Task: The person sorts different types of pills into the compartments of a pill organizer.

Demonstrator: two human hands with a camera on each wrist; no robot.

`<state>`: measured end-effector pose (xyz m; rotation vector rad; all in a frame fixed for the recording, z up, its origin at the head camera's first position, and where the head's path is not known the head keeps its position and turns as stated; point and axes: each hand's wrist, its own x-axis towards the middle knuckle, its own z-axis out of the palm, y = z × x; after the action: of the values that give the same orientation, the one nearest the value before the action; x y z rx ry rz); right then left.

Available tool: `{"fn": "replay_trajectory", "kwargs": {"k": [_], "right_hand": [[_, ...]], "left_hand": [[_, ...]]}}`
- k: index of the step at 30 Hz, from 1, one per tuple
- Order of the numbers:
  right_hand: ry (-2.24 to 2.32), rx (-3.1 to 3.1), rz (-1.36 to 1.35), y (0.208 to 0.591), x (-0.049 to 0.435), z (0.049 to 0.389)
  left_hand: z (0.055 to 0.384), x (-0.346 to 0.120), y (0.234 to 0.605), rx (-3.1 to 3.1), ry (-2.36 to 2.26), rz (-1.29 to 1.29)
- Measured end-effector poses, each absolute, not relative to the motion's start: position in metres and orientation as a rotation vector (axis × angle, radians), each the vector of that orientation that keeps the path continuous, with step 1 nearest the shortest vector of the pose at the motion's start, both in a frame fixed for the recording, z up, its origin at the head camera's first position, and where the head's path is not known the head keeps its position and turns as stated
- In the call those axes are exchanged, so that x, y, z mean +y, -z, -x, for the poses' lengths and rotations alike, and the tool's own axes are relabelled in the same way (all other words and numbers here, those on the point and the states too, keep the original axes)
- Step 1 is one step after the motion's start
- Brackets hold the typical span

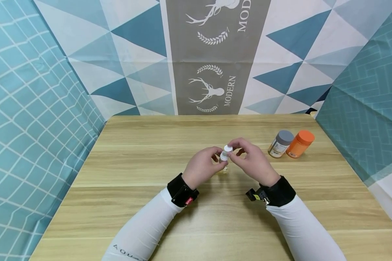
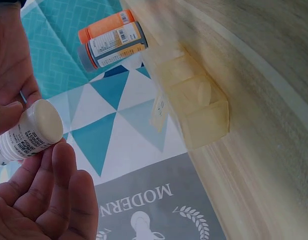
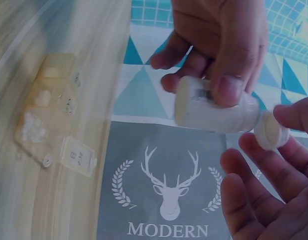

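My left hand point(image 1: 202, 165) grips a small white bottle point(image 3: 208, 105) with a printed label, tilted on its side. Between the fingers and thumb of my right hand point(image 1: 253, 163) is a white cap point(image 3: 271, 131), close by the bottle's neck; whether the two touch, I cannot tell. Below the hands, a translucent yellowish pill organizer point(image 2: 193, 100) stands on the table, largely hidden in the head view. The right wrist view has one lid point(image 3: 78, 156) of it swung open, with white tablets point(image 3: 33, 127) in the end compartment. Other compartments show pale contents too.
At the table's back right, a grey-lidded bottle point(image 1: 281, 144) stands beside an orange bottle point(image 1: 299, 144). Patterned cloth point(image 1: 134, 54) hangs behind the wooden table point(image 1: 134, 145), and teal cloth walls line both sides.
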<state>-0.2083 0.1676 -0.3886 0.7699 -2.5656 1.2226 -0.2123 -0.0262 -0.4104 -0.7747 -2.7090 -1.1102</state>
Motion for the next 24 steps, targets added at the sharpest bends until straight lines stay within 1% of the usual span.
{"fn": "replay_trajectory", "kwargs": {"k": [13,18,24], "right_hand": [[-1.112,-2.596,-0.896,0.393,0.165,0.21],[-1.063,-2.609,-0.884,0.395,0.161,0.208],[-0.99,-2.64,-0.778,0.399,0.155,0.207]], "left_hand": [[0.212,-0.028,0.409,-2.713,1.017,0.786],[0.212,-0.027,0.41,-2.719,0.968,0.78],[0.21,-0.025,0.41,-2.729,0.933,0.786]]}}
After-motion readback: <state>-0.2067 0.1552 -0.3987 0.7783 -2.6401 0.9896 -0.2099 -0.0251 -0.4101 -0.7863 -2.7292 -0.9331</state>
